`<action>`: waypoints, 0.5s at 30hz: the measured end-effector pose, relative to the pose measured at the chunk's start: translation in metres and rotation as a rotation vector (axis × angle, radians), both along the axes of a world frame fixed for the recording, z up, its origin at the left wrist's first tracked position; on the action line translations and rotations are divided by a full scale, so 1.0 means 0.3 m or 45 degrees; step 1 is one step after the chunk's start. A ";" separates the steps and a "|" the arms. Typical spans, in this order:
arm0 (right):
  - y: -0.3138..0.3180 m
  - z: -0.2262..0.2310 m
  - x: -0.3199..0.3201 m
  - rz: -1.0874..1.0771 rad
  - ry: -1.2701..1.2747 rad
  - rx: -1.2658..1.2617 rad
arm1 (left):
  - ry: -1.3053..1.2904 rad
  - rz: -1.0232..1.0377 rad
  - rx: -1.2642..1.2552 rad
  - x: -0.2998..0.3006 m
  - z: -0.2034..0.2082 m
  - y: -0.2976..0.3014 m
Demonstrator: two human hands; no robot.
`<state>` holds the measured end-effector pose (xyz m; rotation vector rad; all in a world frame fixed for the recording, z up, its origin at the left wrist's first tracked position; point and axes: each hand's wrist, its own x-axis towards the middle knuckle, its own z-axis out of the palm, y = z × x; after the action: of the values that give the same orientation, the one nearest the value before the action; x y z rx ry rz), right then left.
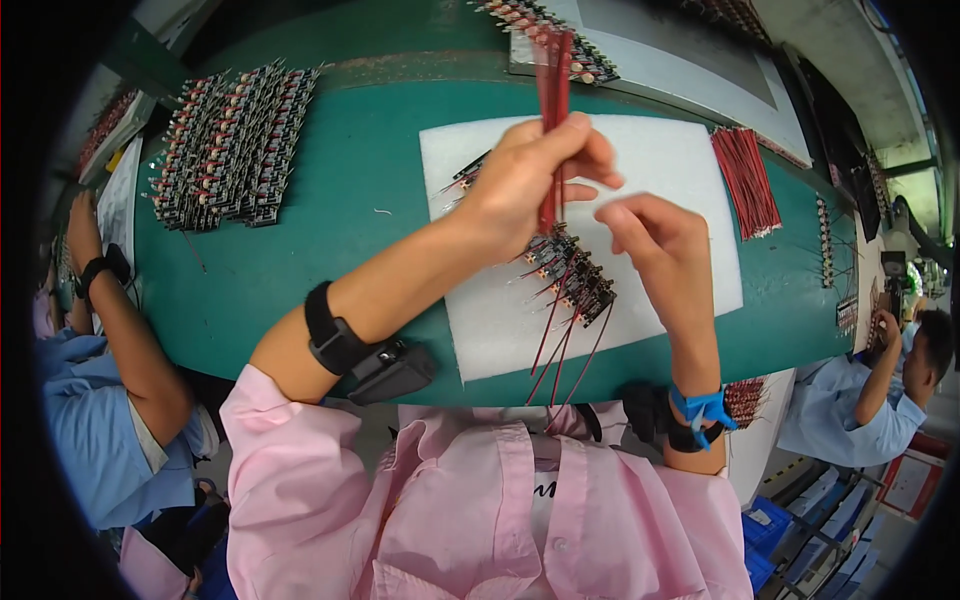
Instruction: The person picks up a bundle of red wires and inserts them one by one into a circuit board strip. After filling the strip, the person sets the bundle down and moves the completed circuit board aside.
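Observation:
A bundle of thin red wires (pixel 553 85) stands upright in my left hand (pixel 510 185), its fingers closed round it and slightly blurred. The bundle's lower end comes down beside a row of small dark circuit boards (pixel 575 272) on a white foam sheet (pixel 480 325). Several red wires trail from those boards toward me, past the sheet's near edge. My right hand (pixel 672 250) hovers over the right part of the sheet, apart from the left. Its fingers are curled in toward the thumb; whether anything small is between them is hidden.
On the green table (pixel 340 260), a block of stacked circuit boards (pixel 230 150) lies at left. More red wires (pixel 746 185) rest at the sheet's right edge. Behind stands a grey metal tray (pixel 680 50). Co-workers in blue sit at left (pixel 110 430) and right (pixel 850 400).

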<state>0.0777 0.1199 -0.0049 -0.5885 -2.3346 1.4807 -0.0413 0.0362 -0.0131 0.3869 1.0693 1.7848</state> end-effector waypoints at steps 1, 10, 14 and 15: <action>-0.001 0.008 -0.013 -0.017 0.015 -0.279 | 0.019 -0.064 0.074 0.017 -0.011 0.015; 0.044 -0.014 -0.041 0.117 -0.032 -0.548 | 0.021 -0.083 0.118 0.034 -0.018 0.017; 0.037 -0.028 -0.040 0.055 0.160 -0.829 | 0.130 0.025 0.001 -0.005 -0.032 -0.028; 0.034 -0.033 -0.040 0.012 0.204 -0.830 | 0.206 0.014 -0.038 -0.017 -0.034 -0.038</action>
<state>0.0657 0.1300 -0.0148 -0.5759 -1.7106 2.2089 -0.0463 0.0247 -0.0232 0.5151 1.2113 1.7685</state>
